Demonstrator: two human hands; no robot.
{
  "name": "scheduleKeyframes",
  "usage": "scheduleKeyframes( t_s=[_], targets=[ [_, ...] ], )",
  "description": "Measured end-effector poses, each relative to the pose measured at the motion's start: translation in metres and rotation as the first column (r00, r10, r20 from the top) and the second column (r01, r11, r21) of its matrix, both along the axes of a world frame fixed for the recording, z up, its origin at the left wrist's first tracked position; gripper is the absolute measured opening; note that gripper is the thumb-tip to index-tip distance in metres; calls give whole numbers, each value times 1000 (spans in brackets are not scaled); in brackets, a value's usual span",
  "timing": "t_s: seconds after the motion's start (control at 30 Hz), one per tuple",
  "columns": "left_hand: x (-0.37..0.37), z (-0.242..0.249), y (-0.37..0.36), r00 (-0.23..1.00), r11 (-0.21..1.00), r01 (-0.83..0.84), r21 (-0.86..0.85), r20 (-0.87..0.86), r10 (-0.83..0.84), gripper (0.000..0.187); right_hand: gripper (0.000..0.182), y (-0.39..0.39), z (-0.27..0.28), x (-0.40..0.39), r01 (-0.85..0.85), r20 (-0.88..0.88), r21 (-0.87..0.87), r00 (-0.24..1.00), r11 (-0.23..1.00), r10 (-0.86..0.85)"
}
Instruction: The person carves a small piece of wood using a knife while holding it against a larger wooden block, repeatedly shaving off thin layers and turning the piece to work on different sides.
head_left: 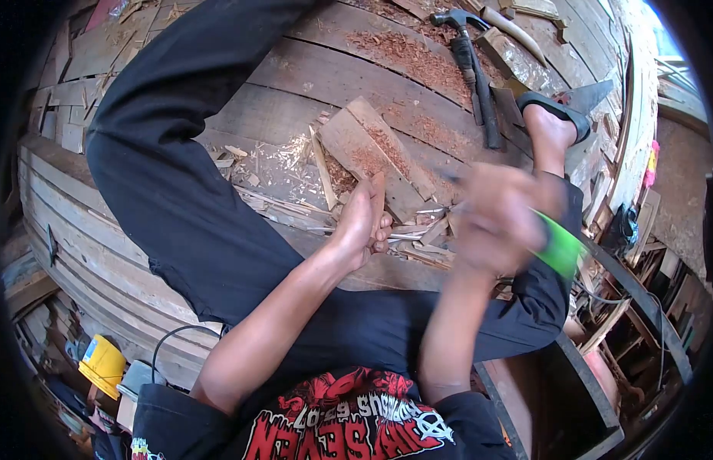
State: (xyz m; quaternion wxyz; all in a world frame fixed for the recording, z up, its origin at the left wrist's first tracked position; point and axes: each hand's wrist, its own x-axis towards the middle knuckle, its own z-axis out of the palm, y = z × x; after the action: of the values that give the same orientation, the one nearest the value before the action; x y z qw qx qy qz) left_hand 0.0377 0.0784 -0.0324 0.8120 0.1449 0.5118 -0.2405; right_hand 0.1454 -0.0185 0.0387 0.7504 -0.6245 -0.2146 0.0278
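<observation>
My left hand (360, 222) is closed around a small reddish-brown piece of wood (379, 192), whose flat end sticks up past the fingers. To its right, my right hand (506, 211) is smeared by motion and wrapped round a green-handled tool (559, 245). The green end trails out behind the wrist side, and a dark thin tip (446, 176) points toward the left hand. Blur hides the tool's exact kind. Just beyond the left hand lies a flat wooden board (368, 146) strewn with reddish shavings.
A claw hammer (471, 77) lies on the plank floor (302, 84) near other tools. A saw blade (590, 98) rests by my sandalled foot (552, 126). Pale wood chips (291, 157) and offcuts litter the floor. A yellow container (102, 364) stands lower left.
</observation>
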Motion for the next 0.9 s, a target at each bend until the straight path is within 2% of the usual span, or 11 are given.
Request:
scheduleKeyframes(
  t_s=[0.07,0.17,0.23,0.3,0.37,0.5,0.57,0.63,0.67,0.8,0.9],
  targets=[
    [-2,-2,0,999,999,30,15,33,-30,27,15,2,-82,-30,-16,-47,-210,999,977,6],
    [-6,-6,3,991,999,53,-2,124,-52,27,23,13,-18,-17,-65,-97,-33,993,997,62],
    [-4,-2,0,999,998,40,50,35,-42,25,16,10,26,3,-56,-68,102,996,993,63],
    [0,3,0,1000,994,10,108,0,-10,22,14,0,77,23,-158,86,134,985,978,147],
    [-1,4,3,1000,997,-1,79,-4,1,21,14,-2,80,24,-141,134,76,982,987,130],
    [1,4,5,1000,999,-18,50,1,18,22,18,5,-31,-13,119,54,-203,992,972,-110],
    [-5,4,8,997,1000,8,-3,73,-7,23,13,10,-57,-24,52,92,-269,995,962,-28],
    [-2,0,8,992,1000,19,14,124,-21,25,6,22,-47,-14,-29,108,-169,993,985,47],
    [-8,-1,1,998,1000,5,2,63,-5,25,5,16,-29,-14,39,33,-100,999,994,-36],
    [-2,-1,1,1000,999,-10,49,-17,11,26,14,10,81,21,5,-39,221,999,975,3],
    [-2,-5,-4,998,991,56,123,11,-57,26,22,-2,86,26,-114,-43,165,991,980,123]
  ],
)
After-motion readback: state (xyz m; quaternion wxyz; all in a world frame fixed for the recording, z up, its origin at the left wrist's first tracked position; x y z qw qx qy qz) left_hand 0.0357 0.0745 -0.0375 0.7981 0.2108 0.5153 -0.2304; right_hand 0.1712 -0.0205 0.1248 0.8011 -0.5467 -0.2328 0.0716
